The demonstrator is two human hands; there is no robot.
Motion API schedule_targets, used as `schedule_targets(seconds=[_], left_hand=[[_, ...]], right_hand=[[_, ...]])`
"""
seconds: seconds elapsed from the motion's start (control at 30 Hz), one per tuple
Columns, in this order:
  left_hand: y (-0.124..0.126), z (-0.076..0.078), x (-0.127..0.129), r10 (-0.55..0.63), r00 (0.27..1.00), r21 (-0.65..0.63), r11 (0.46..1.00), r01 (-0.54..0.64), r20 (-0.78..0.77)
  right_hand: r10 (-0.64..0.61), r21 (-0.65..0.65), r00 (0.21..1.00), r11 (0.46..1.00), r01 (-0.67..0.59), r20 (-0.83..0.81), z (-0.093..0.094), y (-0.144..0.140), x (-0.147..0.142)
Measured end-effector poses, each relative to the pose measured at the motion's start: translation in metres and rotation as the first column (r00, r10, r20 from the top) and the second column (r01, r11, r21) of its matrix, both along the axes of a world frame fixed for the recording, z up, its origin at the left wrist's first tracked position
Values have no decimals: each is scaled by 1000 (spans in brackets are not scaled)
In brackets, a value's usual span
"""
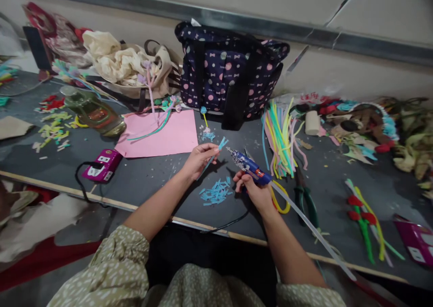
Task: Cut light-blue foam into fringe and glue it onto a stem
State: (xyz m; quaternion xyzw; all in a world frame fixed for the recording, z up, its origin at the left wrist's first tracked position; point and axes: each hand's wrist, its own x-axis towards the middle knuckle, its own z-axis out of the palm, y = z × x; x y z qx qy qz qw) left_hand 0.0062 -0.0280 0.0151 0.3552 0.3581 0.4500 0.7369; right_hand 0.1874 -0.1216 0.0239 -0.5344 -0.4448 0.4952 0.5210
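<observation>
- Blue glue gun (249, 167) gripped in right hand (254, 190), fingers closed round the handle; nozzle points up-left toward the left hand; a clear glue stick (314, 231) trails out of its back toward the table edge
- Left hand (199, 159) pinches a thin blue pipe-cleaner piece (216, 150) between thumb and fingertips, its forked tip just beside the gun's nozzle; whether they touch, cannot tell
- Both hands held over the dark grey table (149, 176), near its front edge
- Pile of small blue cut scraps (216, 192) lies on the table between the two hands
- Black cord (226, 225) runs off the front edge below the right hand
- Yellow loop (281, 203) just right of the right wrist; green-handled pliers (306, 198) beside it
- Bundle of pastel pipe cleaners (280, 137) behind the gun
- Pink paper sheet (162, 135) behind the left hand, a blue-green stem lying across it
- Magenta power strip (103, 165) at left, well apart from the hands
- Glass bottle (93, 112) lying tilted, further left
- Navy polka-dot bag (230, 72) stands at the back by the wall
- Red-and-green pipe-cleaner flowers (363, 216) at far right
</observation>
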Motion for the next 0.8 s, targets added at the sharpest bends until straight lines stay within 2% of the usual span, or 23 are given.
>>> schedule_targets(seconds=[0.17, 0.4, 0.8], left_hand=[[-1, 1, 2, -6, 1000, 25, 1000, 6, -6], [-2, 3, 3, -13, 1000, 39, 999, 13, -2], [-2, -1, 3, -27, 1000, 59, 998, 27, -11]], right_hand=[[-32, 42, 999, 999, 32, 2, 1, 1, 0], [-14, 31, 1000, 999, 14, -2, -3, 2, 1], [-67, -10, 998, 998, 67, -11, -2, 2, -1]])
